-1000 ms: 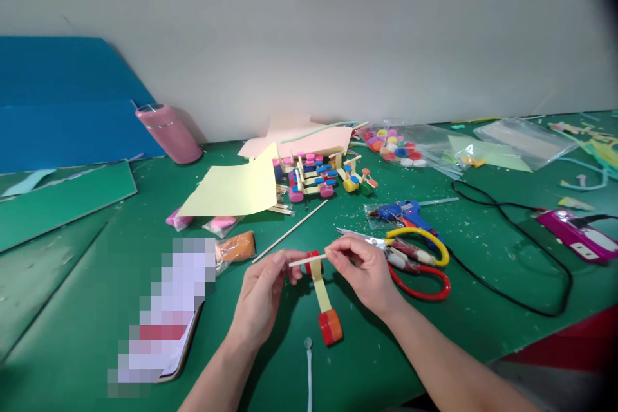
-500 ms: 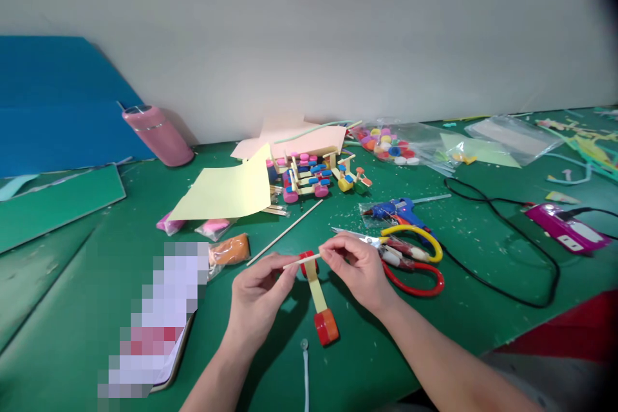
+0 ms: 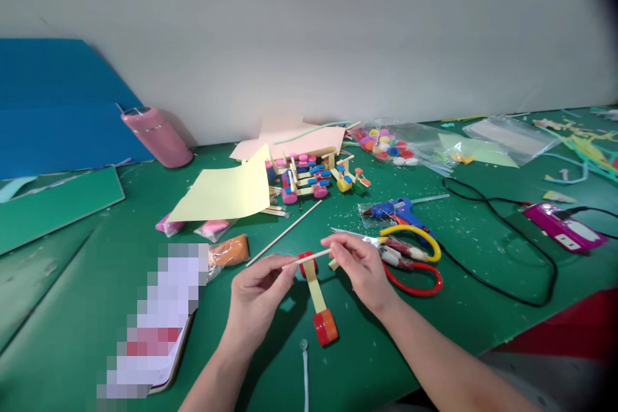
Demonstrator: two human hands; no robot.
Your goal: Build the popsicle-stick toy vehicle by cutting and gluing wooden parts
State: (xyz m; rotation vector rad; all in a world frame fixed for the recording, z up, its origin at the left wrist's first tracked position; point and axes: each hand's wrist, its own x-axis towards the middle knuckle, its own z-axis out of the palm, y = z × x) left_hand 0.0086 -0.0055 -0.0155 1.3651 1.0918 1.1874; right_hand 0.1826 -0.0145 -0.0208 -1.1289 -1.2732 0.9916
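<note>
My left hand [image 3: 258,293] and my right hand [image 3: 362,267] each pinch one end of a thin wooden skewer [image 3: 309,259] just above the green table [image 3: 96,283]. The skewer passes by a red bottle cap [image 3: 308,262] at the top of a pale craft stick [image 3: 315,290]. At the stick's near end sits a red and orange pair of caps [image 3: 325,328]. A small piece of pale stick shows under my right hand's fingers.
Scissors with yellow and red handles [image 3: 415,257] and a blue glue gun [image 3: 398,209] lie right of my hands. Behind are a long skewer [image 3: 284,233], yellow paper [image 3: 224,193], cap-and-stick models [image 3: 309,177], a bag of caps [image 3: 391,145], a pink bottle [image 3: 157,135], a phone [image 3: 159,328].
My right hand has slid a little to the right along the skewer, so more of it shows between the hands. The view shifted slightly.
</note>
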